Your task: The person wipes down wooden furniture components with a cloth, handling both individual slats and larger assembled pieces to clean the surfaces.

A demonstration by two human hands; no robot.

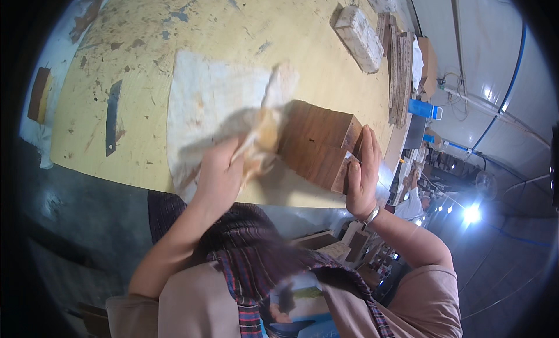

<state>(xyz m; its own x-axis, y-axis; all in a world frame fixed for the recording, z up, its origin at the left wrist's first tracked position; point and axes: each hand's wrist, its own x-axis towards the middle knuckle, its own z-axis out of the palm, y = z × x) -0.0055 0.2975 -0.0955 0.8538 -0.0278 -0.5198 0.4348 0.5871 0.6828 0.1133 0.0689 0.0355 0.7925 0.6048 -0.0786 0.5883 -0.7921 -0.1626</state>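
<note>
A reddish-brown wooden box (pixel 317 143) with a small dark slot in its face rests near the front edge of the table. Flat against its right end lies my right hand (pixel 364 178), fingers stretched out and thumb spread apart. My left hand (pixel 218 172) is closed on a bunched cloth (pixel 262 137), white with yellow-brown stains and blurred by motion. The cloth is beside the box's left side; whether they touch I cannot tell. Under the left hand a larger whitish cloth (pixel 201 85) is spread out, and whether it is one piece with the bunched part is unclear.
The pale yellow table (pixel 142 58) is marked with stains. A flat metal blade (pixel 113 117) lies to the left, and a brown-and-yellow block (pixel 39 96) sits at the far left. A wrapped block (pixel 358 38) and stacked wooden strips (pixel 399 73) stand at the back right, near a blue bottle (pixel 424 109).
</note>
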